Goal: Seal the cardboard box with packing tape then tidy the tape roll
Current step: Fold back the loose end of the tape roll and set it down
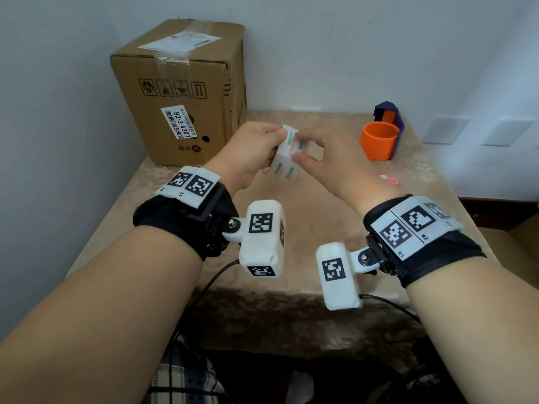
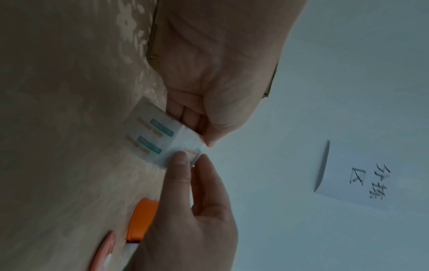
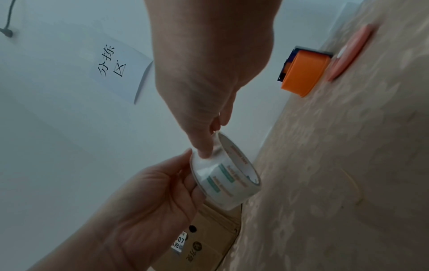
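A clear tape roll [image 1: 287,154] with green and orange print is held up over the middle of the table. My left hand [image 1: 272,141] grips the roll from its left side, fingers curled round it. My right hand [image 1: 300,145] pinches the roll's outer layer with thumb and forefinger. The right wrist view shows a right fingertip [image 3: 205,154] pressed on the roll's [image 3: 227,176] outer face. The cardboard box [image 1: 180,91] stands upright at the table's back left, with clear tape and a white label across its closed top. Neither hand touches the box.
An orange cylinder [image 1: 379,141] stands at the back right in front of a purple holder [image 1: 389,112]. A small pink item [image 1: 389,179] lies nearer on the beige patterned tablecloth [image 1: 320,228]. Walls close off the back and left. A paper note [image 3: 116,69] hangs on the wall.
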